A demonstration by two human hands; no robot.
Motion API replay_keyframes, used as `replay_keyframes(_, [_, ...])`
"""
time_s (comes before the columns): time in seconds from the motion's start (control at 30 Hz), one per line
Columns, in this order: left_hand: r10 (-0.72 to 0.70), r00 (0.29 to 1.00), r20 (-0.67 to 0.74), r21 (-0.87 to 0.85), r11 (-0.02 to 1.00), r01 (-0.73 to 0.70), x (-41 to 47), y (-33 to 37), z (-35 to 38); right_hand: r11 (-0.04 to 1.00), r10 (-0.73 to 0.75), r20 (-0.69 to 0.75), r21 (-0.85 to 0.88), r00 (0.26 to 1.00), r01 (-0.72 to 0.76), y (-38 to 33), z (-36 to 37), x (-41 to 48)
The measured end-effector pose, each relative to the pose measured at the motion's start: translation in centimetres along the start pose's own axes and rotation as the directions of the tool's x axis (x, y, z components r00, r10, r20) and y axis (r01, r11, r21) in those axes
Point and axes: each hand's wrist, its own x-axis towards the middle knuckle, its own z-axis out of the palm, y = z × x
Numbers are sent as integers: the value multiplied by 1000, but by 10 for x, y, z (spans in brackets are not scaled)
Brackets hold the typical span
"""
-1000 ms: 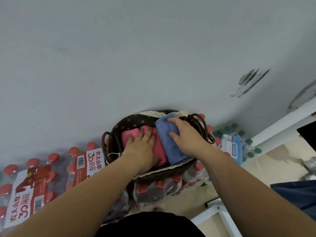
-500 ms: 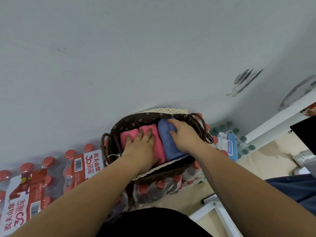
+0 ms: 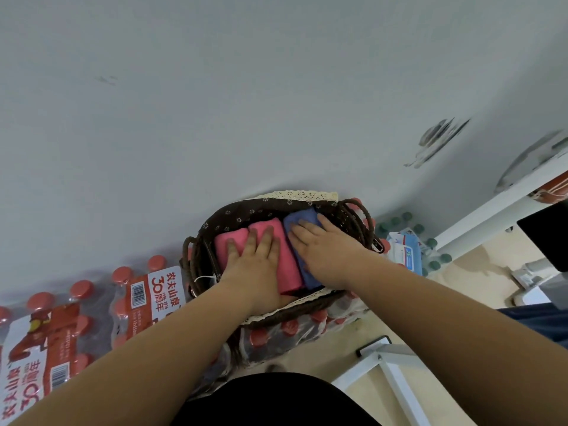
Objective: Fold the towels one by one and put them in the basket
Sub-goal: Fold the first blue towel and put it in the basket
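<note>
With fingers spread flat, the pink towel [image 3: 284, 241] and the blue towel [image 3: 299, 221] at its 3 o'clock are being pressed into the basket [image 3: 212, 224] by the left hand [image 3: 255, 256] and right hand [image 3: 325, 250], and the folds are being risked if either is dragged.

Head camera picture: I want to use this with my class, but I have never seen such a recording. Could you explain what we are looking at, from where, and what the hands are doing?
The picture comes from a wide-angle camera worn on a person's head, looking forward and down, so both bare arms reach in from the bottom edge. There is no machine here. In the middle stands a dark wicker basket with a flowered lining, resting on shrink-wrapped packs of red-capped water bottles by a grey wall. Inside the basket lie folded towels side by side: pink towels and a blue towel. The left hand lies flat on the pink ones. The right hand lies flat on the blue one. Neither hand has a grip on anything; both lie open, palms down.
</note>
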Motion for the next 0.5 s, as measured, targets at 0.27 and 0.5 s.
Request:
replay_keyframes(0.27, [11, 1000, 15, 31, 999, -11, 4, -1, -1, 994, 12, 239, 105, 971, -39, 17, -11, 0])
replay_keyframes(0.5, [23, 999, 26, -4, 1000, -23, 4, -5, -4, 878, -40, 331, 462, 943, -125, 27, -9, 14])
